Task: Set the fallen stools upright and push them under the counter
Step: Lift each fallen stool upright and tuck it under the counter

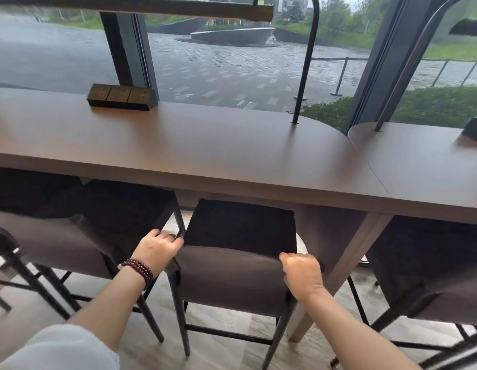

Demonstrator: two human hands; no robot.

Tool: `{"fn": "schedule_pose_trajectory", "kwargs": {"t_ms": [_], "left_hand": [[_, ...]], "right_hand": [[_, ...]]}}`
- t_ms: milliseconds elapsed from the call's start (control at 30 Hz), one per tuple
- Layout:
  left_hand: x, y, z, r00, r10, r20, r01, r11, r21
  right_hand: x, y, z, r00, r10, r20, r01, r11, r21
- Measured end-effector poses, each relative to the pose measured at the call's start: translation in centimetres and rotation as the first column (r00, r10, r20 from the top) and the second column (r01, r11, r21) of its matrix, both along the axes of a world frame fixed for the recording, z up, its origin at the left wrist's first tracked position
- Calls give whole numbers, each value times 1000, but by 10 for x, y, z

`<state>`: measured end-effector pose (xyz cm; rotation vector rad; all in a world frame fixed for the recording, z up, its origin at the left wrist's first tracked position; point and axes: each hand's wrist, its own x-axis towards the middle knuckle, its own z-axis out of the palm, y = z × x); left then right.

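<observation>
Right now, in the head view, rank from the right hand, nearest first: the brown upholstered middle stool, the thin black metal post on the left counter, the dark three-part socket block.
1. Brown upholstered middle stool: the right hand grips its backrest.
2. Thin black metal post: ahead, across the counter.
3. Dark three-part socket block: far left.

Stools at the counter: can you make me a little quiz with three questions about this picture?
1. True or false: the middle stool stands upright at the counter.
2. What do the left hand and the right hand hold? A) the stool's backrest B) a cup C) a broom
3. Fill in: the bead bracelet is on the ___ wrist.
Key: 1 true; 2 A; 3 left.
</observation>
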<state>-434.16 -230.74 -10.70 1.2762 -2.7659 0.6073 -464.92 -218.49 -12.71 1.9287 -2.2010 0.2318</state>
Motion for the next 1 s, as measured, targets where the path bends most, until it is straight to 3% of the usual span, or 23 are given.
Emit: {"fn": "schedule_pose_trajectory", "kwargs": {"t_ms": [233,400,500,767,867,933,1000], "left_hand": [[-14,-11,-3,995,94,-42,-93,995,33],[-14,-21,-2,970,236,62,-242,964,115],[-10,-18,-4,970,239,44,-242,956,167],[0,-19,-6,997,73,-21,-72,996,43],[-1,-20,-3,997,67,-37,-62,992,113],[-2,-15,6,990,114,-79,-93,969,228],[3,-18,9,975,159,-154,-100,937,333]], "right_hand": [[-5,-16,-2,1000,-9,-25,11,998,61],[2,-20,-5,998,-26,-50,28,999,46],[3,-20,-7,998,-31,-61,35,998,59],[-1,-15,-1,999,6,-52,-2,998,69],[0,-15,-1,1000,-11,-22,13,994,106],[7,-13,8,998,-45,-48,53,983,175],[17,-14,15,994,-103,-31,107,984,142]]}}
